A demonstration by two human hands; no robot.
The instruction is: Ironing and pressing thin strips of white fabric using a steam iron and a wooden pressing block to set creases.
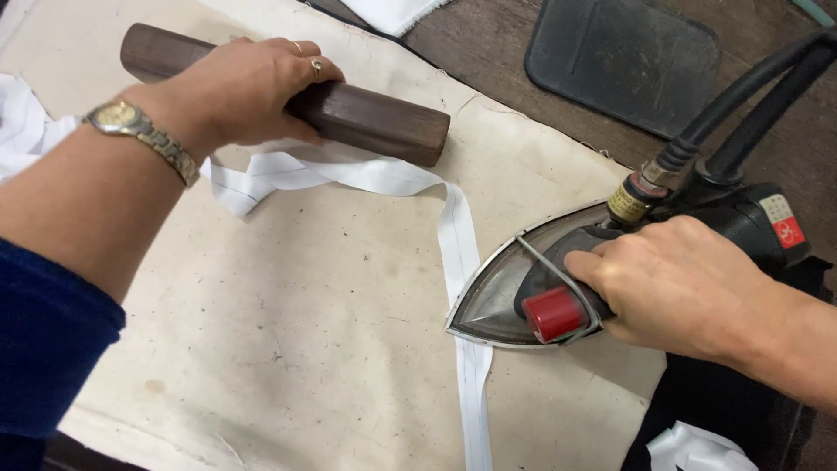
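Observation:
My left hand (240, 92) grips a long dark wooden block (375, 122) and presses it flat on a narrow white fabric strip (456, 235). The strip bends out from under the block and runs down toward the near edge. My right hand (676, 288) holds the black handle of a steam iron (514, 292) with a red knob. The iron's tip rests on the strip at the right. A gold watch sits on my left wrist, and rings on two fingers.
A beige padded pressing cloth (288, 349) covers the table. A black rubber mat (623, 57) lies on the dark wooden top at the back right. Black hoses (741, 105) rise from the iron. White fabric pieces lie at the far left, top middle and bottom right.

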